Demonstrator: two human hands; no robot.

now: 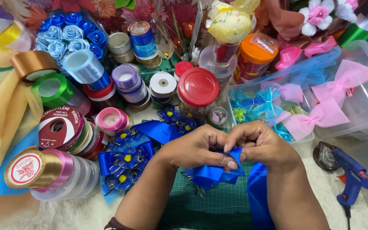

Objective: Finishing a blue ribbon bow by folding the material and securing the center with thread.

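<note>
Both hands met over the green cutting mat (218, 204). The left hand (196, 149) and right hand (260, 142) pinched a folded blue ribbon (214, 172) between fingertips, keeping its loops from springing open. A blue glue gun (354, 176) lay just right, near the right hand.

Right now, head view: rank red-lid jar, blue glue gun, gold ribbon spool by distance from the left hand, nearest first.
From the left hand:
1. Red-lid jar, just above the hand, behind it on the table.
2. Blue glue gun, off to the right, past the right hand.
3. Gold ribbon spool, far left, lying on its side.
</note>
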